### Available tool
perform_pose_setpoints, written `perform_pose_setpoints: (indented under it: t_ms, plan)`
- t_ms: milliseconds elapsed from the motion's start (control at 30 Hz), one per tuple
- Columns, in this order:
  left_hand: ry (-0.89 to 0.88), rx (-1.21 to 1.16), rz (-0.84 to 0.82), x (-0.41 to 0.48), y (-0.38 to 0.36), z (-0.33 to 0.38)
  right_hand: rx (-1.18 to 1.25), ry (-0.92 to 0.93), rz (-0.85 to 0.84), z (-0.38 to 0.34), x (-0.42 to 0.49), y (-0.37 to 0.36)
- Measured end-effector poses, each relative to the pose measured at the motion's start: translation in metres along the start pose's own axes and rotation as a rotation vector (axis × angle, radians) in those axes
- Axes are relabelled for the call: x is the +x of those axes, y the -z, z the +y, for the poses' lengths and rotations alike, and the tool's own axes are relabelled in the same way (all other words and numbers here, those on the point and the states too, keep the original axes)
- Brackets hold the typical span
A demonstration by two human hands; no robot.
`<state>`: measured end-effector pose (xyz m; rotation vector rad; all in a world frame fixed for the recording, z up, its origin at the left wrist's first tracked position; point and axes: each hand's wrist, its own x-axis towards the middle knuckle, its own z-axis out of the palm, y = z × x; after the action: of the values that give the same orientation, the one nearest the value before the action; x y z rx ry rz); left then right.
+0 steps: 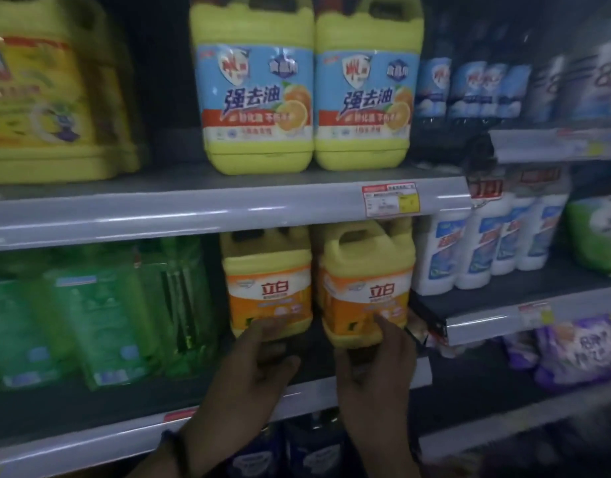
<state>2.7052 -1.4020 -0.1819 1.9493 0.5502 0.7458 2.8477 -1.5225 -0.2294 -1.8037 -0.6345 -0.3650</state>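
Two yellow-orange detergent jugs stand side by side on the middle shelf. My left hand (252, 381) reaches up to the left jug (267, 288), its straight fingertips touching the lower front of the label and the thumb spread below. My right hand (376, 370) rests against the base of the right jug (366, 281), with the index finger stretched up onto its label. The right jug sits closer to the shelf edge than the left one. Neither hand curls round a jug.
Two larger yellow-green jugs (311, 88) with blue labels stand on the shelf above, behind a grey shelf rail (193, 212). Green refill packs (90, 312) fill the left. White bottles (483, 243) stand on a shelf to the right, purple bags (579, 350) below them.
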Motion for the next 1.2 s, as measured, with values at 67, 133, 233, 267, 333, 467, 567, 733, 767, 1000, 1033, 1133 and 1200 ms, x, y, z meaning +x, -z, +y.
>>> perform_pose_setpoints:
  t_ms: [67, 133, 233, 267, 333, 467, 567, 733, 767, 1000, 1033, 1133, 1200]
  plan:
    - [-0.057, -0.02, -0.04, 0.015, -0.021, 0.012, -0.068, 0.012, 0.016, 0.023, 0.009, -0.001]
    - [-0.121, -0.053, -0.093, 0.028, -0.038, 0.023, -0.097, 0.032, 0.018, 0.036, 0.015, -0.002]
    - [-0.117, -0.108, -0.127, 0.051, -0.059, 0.03, -0.085, 0.038, 0.025, 0.038, 0.014, -0.003]
    - [-0.124, -0.128, -0.137, 0.057, -0.063, 0.032, -0.079, 0.028, 0.012, 0.037, 0.013, -0.002]
    - [-0.1, -0.167, -0.163, 0.066, -0.068, 0.036, -0.083, -0.004, -0.052, 0.037, 0.01, -0.001]
    - [-0.059, -0.205, -0.156, 0.073, -0.07, 0.046, -0.061, -0.019, -0.086, 0.037, 0.004, -0.002]
    - [-0.054, -0.21, -0.118, 0.062, -0.07, 0.049, -0.046, -0.018, -0.136, 0.029, 0.003, 0.0]
    - [-0.108, -0.163, -0.106, 0.033, -0.064, 0.05, -0.015, -0.024, -0.132, 0.028, 0.006, 0.002]
    - [-0.097, -0.164, -0.103, 0.029, -0.062, 0.047, -0.017, -0.026, -0.128, 0.028, 0.008, 0.002]
    - [-0.06, 0.006, -0.149, 0.025, -0.053, 0.04, 0.029, -0.074, -0.126, 0.026, 0.022, 0.001]
    - [-0.05, 0.004, -0.155, 0.027, -0.051, 0.04, 0.05, -0.087, -0.119, 0.025, 0.023, 0.001]
    - [0.007, -0.011, -0.203, 0.033, -0.048, 0.042, 0.112, -0.113, -0.117, 0.029, 0.028, 0.004]
    - [0.044, -0.025, -0.225, 0.04, -0.049, 0.045, 0.157, -0.112, -0.125, 0.037, 0.03, 0.008]
